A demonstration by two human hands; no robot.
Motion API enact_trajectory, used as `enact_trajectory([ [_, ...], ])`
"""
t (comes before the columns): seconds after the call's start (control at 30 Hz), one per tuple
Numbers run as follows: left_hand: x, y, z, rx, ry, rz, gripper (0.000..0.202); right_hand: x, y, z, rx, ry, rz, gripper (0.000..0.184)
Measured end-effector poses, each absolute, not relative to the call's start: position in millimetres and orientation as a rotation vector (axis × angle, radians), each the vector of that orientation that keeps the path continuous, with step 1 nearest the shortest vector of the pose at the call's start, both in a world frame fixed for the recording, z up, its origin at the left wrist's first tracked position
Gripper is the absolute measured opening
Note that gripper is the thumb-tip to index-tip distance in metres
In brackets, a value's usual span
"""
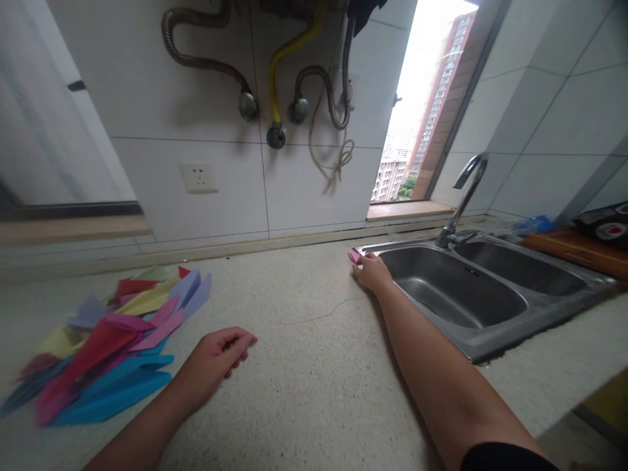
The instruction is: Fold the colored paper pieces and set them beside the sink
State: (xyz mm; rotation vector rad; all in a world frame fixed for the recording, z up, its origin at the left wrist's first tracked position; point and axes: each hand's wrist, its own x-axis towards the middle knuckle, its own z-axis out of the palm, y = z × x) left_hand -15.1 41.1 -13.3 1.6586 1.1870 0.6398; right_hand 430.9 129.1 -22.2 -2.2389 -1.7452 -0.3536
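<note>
The right hand (pixel 373 272) pinched pink paper (pixel 354 256) beside the steel sink (pixel 468 288); the left hand (pixel 220 353), grip curled loosely closed, was right of pointed, folded papers (pixel 110 335).

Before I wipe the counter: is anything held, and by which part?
The right hand seems to pinch a small pink folded paper by its near end; left hand: nothing visible.

Black right sleeve (pixel 505 458), bare forearms (pixel 426 353), bare hands (pixel 219 356)
</note>
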Motion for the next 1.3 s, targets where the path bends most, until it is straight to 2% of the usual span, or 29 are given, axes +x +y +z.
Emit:
enact_trajectory([
  [0.27,-16.2,41.7,-15.4,1.668,1.177,0.630,0.044,419.7,124.0,-17.4,-2.379,-1.843,-0.316,0.048],
  [0.6,-17.1,40.7,-17.1,1.683,1.175,0.631,0.043,417.0,133.2,-19.4,-2.401,-1.847,-0.254,0.053],
  [0.77,-15.9,41.2,-15.8,1.681,1.188,0.626,0.044,417.6,137.0,-21.9,-2.386,-1.802,-0.265,0.062],
  [1.3,-16.8,41.2,-15.9,1.682,1.176,0.619,0.042,417.5,145.0,-20.9,-2.436,-1.846,-0.147,0.058],
])
